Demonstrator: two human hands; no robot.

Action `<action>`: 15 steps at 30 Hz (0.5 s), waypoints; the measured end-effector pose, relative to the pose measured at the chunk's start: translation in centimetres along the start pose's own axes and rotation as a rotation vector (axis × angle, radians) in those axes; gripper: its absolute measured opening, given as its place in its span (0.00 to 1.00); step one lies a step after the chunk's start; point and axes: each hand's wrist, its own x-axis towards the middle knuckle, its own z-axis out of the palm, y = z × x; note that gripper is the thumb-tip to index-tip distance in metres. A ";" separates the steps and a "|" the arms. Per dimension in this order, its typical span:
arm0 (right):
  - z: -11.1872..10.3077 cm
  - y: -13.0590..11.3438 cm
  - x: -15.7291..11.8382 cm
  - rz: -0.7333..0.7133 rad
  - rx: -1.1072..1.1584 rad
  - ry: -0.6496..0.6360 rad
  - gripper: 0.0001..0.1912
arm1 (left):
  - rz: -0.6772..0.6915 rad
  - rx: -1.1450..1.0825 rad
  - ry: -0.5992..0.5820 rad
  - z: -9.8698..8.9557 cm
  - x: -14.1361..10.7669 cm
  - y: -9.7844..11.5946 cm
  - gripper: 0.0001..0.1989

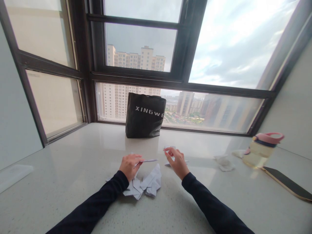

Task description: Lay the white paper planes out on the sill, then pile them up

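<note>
White strip [150, 160] (slender) in the left hand [130, 165]

Hidden and clipped details

Left hand [130, 165] covers one end of slim white piece [149, 160]; right hand [176, 160] masks part of another slim piece [167, 164]; anything pinched there too small to tell; left sleeve [99, 201] overlaps folded papers [152, 183]; phone [287, 182] cut by right edge; black bag's [145, 125] lettering lost past "XINGWE".

Both forearms [98, 203] angle inward, the left hand [131, 165] palm-down in a pinch, the right hand [179, 163] curled.
</note>
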 end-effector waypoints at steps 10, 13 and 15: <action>1.3 -3.5 -1.3 -0.010 0.449 -0.296 0.16 | -0.258 -0.941 0.114 0.6 0.8 0.1 0.19; 2.0 -4.2 -1.6 0.089 0.566 -0.341 0.16 | -0.310 -1.007 0.010 0.9 0.5 0.6 0.23; 1.9 -4.1 -1.3 0.162 0.655 -0.371 0.17 | -0.272 -0.977 -0.039 0.9 0.3 1.0 0.21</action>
